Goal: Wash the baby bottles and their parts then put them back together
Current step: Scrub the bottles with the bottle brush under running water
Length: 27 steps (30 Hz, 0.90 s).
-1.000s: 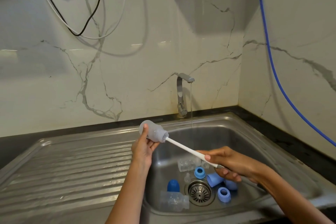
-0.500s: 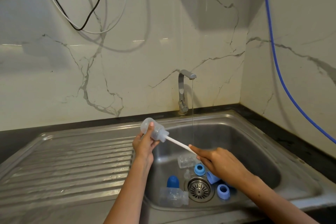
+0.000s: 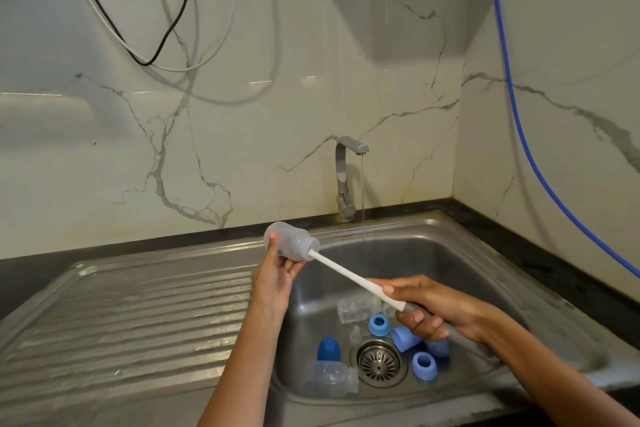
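Note:
My left hand (image 3: 277, 277) holds a clear baby bottle (image 3: 291, 242) on its side above the sink's left rim, mouth pointing right. My right hand (image 3: 426, 312) grips the grey end of a white bottle brush handle (image 3: 346, 276); the brush head is inside the bottle. In the sink basin (image 3: 485, 288) lie two more clear bottles (image 3: 330, 381) (image 3: 358, 309), a dark blue cap (image 3: 328, 350), light blue caps (image 3: 405, 338), blue screw rings (image 3: 379, 324) (image 3: 424, 365) and a clear teat (image 3: 355, 334).
The tap (image 3: 346, 180) at the back runs a thin stream of water into the basin. A ribbed steel draining board (image 3: 138, 315) lies to the left. The drain strainer (image 3: 378, 362) sits mid-basin. A blue hose (image 3: 519, 135) hangs down the right wall.
My right hand pushed the brush into the bottle, then drew it back out to the right. The left hand keeps the bottle in the same place.

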### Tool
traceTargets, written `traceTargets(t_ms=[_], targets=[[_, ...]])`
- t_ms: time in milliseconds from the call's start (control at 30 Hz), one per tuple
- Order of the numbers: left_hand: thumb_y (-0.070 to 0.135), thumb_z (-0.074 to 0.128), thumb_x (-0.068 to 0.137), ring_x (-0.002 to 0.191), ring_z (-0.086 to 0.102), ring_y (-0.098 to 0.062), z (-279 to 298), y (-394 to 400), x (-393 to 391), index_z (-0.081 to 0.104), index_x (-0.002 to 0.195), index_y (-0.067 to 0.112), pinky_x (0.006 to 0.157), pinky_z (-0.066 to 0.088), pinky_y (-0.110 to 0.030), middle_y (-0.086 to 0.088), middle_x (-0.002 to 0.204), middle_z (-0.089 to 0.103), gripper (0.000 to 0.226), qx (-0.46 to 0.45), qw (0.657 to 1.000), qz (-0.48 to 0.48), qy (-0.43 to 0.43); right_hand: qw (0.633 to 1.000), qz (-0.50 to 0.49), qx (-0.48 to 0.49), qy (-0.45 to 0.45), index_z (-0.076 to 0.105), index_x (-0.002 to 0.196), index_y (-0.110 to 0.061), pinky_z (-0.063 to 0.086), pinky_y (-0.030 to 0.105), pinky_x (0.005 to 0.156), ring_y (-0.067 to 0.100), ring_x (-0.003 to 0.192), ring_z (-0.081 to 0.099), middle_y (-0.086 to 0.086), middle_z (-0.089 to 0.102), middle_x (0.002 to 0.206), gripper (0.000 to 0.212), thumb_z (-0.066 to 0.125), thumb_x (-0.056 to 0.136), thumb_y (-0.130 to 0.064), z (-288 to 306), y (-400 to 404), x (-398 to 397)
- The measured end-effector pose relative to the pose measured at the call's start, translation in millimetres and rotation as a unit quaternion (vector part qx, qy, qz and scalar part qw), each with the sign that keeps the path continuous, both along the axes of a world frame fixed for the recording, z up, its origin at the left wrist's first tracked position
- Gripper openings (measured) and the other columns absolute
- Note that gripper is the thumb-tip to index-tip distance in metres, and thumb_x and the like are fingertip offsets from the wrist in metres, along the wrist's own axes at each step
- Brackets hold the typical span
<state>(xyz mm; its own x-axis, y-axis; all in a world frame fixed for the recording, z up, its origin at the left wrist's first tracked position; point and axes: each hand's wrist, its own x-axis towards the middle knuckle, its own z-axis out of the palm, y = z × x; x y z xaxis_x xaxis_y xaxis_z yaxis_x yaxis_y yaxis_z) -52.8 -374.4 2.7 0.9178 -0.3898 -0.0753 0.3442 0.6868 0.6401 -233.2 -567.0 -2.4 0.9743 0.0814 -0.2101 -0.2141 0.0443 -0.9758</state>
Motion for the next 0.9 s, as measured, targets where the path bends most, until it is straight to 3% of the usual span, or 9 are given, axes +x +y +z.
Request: traceTargets(t_ms=[133, 267, 400, 567, 667, 733, 800, 900], targets=[[0.027, 0.063, 0.087, 0.108, 0.063, -0.028, -0.5, -0.2, -1.0, 0.056, 0.112, 0.005, 0.078, 0.055, -0.040, -0.018, 0.117, 0.063, 0.034, 0.015, 0.998, 0.056, -0.014, 0.998, 0.019, 0.048, 0.027, 0.058, 0.129, -0.038, 0.025, 0.015, 0.033, 0.005, 0.042, 0.021, -0.001, 0.031, 0.061, 0.034, 0.053, 0.096, -0.032, -2.8, -5.7, 2.3], [0.030, 0.056, 0.092, 0.110, 0.061, -0.027, 5.1, -1.8, -3.0, 0.049, 0.126, 0.006, 0.078, 0.054, -0.040, -0.016, 0.116, 0.062, 0.042, -0.015, 0.999, 0.021, -0.021, 0.994, 0.042, 0.091, 0.046, 0.058, 0.130, -0.036, 0.027, 0.014, 0.032, 0.004, 0.039, 0.025, -0.001, 0.034, 0.059, 0.036, 0.058, 0.093, -0.033, -1.8, -16.2, -0.8], [0.029, 0.054, 0.093, 0.105, 0.064, -0.025, 2.5, -1.8, -7.3, 0.049, 0.125, 0.007, 0.075, 0.054, -0.038, -0.013, 0.111, 0.065, 0.039, -0.011, 0.999, 0.023, -0.029, 0.991, 0.038, 0.103, 0.074, 0.060, 0.129, -0.034, 0.025, 0.014, 0.031, 0.003, 0.037, 0.026, -0.001, 0.034, 0.057, 0.036, 0.056, 0.093, -0.032, -2.4, -24.4, -1.4], [0.016, 0.070, 0.084, 0.110, 0.062, -0.029, 1.8, -1.4, -2.9, 0.051, 0.127, -0.001, 0.085, 0.054, -0.043, -0.017, 0.120, 0.061, 0.050, 0.100, 0.980, 0.163, -0.051, 0.989, -0.023, -0.145, -0.021, 0.059, 0.128, -0.040, 0.027, 0.016, 0.036, 0.007, 0.042, 0.029, 0.002, 0.038, 0.057, 0.032, 0.052, 0.097, -0.036, -1.4, -18.3, -2.6], [0.018, 0.068, 0.086, 0.113, 0.060, -0.030, 2.0, 1.0, -3.9, 0.051, 0.125, -0.003, 0.088, 0.053, -0.045, -0.018, 0.122, 0.059, 0.048, 0.072, 0.980, 0.186, 0.012, 0.974, -0.057, -0.210, -0.066, 0.060, 0.127, -0.041, 0.028, 0.017, 0.036, 0.008, 0.042, 0.030, 0.004, 0.040, 0.058, 0.031, 0.053, 0.097, -0.035, -1.4, -21.4, -7.7], [0.020, 0.065, 0.088, 0.115, 0.058, -0.029, -1.3, 13.9, 3.7, 0.053, 0.111, 0.000, 0.080, 0.058, -0.042, -0.018, 0.120, 0.058, 0.033, 0.020, 0.975, 0.209, 0.068, 0.961, -0.098, -0.249, -0.075, 0.060, 0.126, -0.039, 0.028, 0.018, 0.037, 0.009, 0.042, 0.031, 0.002, 0.041, 0.057, 0.031, 0.053, 0.097, -0.034, -4.0, -30.6, -11.5], [0.021, 0.064, 0.089, 0.114, 0.059, -0.027, -2.5, 24.2, 9.0, 0.052, 0.095, 0.008, 0.069, 0.058, -0.037, -0.019, 0.122, 0.057, 0.019, -0.002, 0.977, 0.198, 0.076, 0.949, -0.131, -0.280, -0.062, 0.059, 0.127, -0.037, 0.029, 0.019, 0.038, 0.007, 0.041, 0.032, -0.001, 0.043, 0.054, 0.030, 0.052, 0.098, -0.034, -9.4, -35.6, -11.7], [0.015, 0.064, 0.088, 0.117, 0.056, -0.030, -3.9, 15.2, 2.7, 0.051, 0.113, 0.002, 0.088, 0.054, -0.047, -0.020, 0.127, 0.055, 0.031, 0.020, 0.990, 0.124, 0.061, 0.925, -0.128, -0.357, -0.037, 0.060, 0.124, -0.036, 0.032, 0.017, 0.039, 0.002, 0.039, 0.037, -0.008, 0.050, 0.049, 0.028, 0.051, 0.098, -0.033, -20.5, -25.8, -0.4]])
